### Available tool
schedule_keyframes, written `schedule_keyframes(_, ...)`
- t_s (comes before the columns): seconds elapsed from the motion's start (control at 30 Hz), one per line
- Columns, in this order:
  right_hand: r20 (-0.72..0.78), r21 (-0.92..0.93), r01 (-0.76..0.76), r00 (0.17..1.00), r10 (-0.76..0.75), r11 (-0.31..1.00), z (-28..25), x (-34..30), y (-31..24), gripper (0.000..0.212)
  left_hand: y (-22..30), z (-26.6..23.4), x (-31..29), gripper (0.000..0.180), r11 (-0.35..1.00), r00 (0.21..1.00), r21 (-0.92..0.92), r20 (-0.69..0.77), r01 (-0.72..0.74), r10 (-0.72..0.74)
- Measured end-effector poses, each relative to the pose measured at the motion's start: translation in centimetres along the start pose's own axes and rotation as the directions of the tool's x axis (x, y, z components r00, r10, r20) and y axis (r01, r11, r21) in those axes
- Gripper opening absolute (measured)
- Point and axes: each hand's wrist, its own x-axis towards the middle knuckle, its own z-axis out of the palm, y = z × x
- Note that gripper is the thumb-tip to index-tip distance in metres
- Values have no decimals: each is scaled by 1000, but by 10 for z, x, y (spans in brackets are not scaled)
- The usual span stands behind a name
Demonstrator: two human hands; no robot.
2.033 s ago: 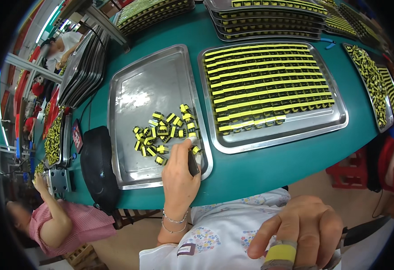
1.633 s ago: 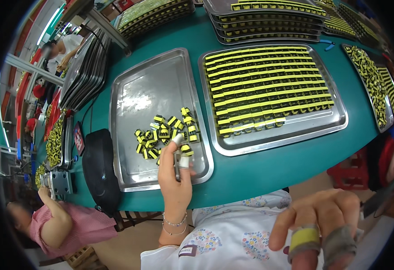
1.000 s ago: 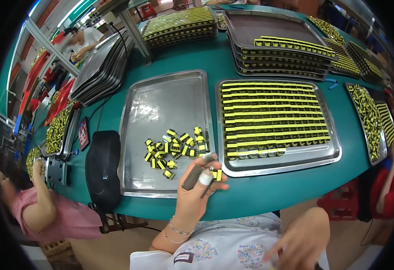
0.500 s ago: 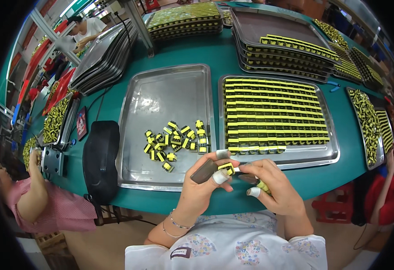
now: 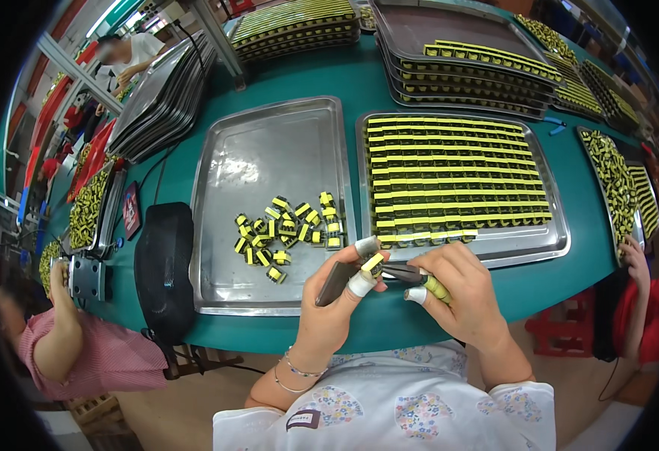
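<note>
My left hand (image 5: 325, 304) pinches a small yellow-and-black coil component (image 5: 373, 264) between taped fingertips. A dark flat plate (image 5: 334, 284) also lies in that hand, against the palm side of the fingers. My right hand (image 5: 461, 289) is closed around pliers (image 5: 403, 272) with dark tapered jaws and a yellow-green handle. The jaw tips reach the component's right side; whether they grip it is too small to tell. Both hands are above the table's near edge. Beyond them, a metal tray (image 5: 269, 143) holds loose components (image 5: 287, 225), and another tray (image 5: 510, 249) holds neat rows of them.
A black case (image 5: 165, 263) lies left of the loose-part tray. Stacked trays (image 5: 164, 98) stand at the far left, and filled stacks (image 5: 465, 94) at the back. Blue-handled pliers (image 5: 555, 125) lie at the right. Co-workers sit on both sides; one hand (image 5: 634, 259) touches a right-hand tray.
The pliers' dark jaws now point left at the component, after being turned lower beside my right fingers. My left hand has tilted the component slightly. The whole view has shifted a little.
</note>
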Motion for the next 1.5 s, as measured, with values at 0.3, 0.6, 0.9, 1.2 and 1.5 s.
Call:
schedule_keyframes(0.3,-4,-57,38,999,-38,998,5,-2,4,27,-7,-2,-1,38,923,977,339,-42,-181,207)
schedule_keyframes(0.6,-26,-132,66,997,-70,989,17,-9,6,27,-8,-1,-3,37,893,967,403,-64,-200,245)
schedule_keyframes(0.9,-102,-10,23,994,-23,1000,12,-6,12,25,-6,4,-2,38,968,980,224,-137,-110,143)
schedule_keyframes(1.2,-44,-7,28,999,-28,1000,14,-6,11,26,-10,-2,-3,39,926,983,357,-79,-125,163)
schedule_keyframes(1.5,-68,-68,8,998,-12,998,12,-8,7,25,-9,5,-5,39,929,976,332,-79,-164,201)
